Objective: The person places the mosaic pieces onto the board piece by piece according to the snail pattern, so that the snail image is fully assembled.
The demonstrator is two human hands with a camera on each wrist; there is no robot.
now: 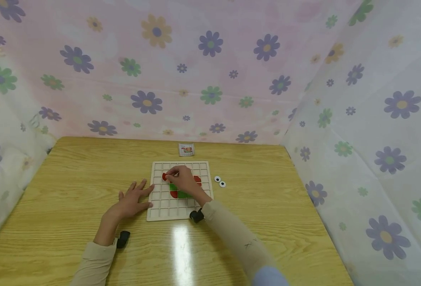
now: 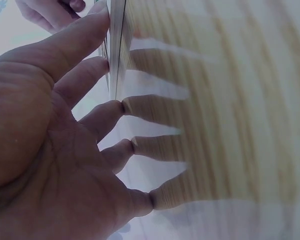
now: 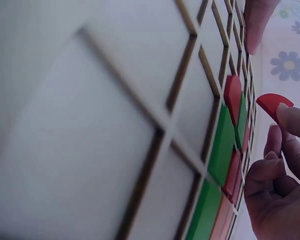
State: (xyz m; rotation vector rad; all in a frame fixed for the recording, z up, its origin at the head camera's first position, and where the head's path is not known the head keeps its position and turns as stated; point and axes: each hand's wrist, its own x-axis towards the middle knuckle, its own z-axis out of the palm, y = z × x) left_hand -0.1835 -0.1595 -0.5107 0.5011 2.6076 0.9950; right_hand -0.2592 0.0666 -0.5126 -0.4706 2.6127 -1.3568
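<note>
A square wooden grid board (image 1: 160, 206) lies on the table with red and green pieces set in some of its cells. Between thumb and fingertips my right hand (image 1: 184, 180) pinches a red quarter-round piece (image 3: 275, 104), held just above the board's upper left part. My left hand (image 1: 131, 201) rests on the table with fingers spread, thumb and index finger touching the board's left edge. Green pieces (image 3: 221, 145) and a red piece (image 3: 233, 97) sit in cells in the right wrist view. The right hand covers part of the pieces in the head view.
Two round googly-eye pieces (image 1: 220, 181) lie right of the board. Behind it is a small picture card (image 1: 186, 149) showing a coloured figure on a grid. Flower-patterned sheets (image 1: 210, 95) enclose the wooden table (image 1: 260, 238) at the back and sides.
</note>
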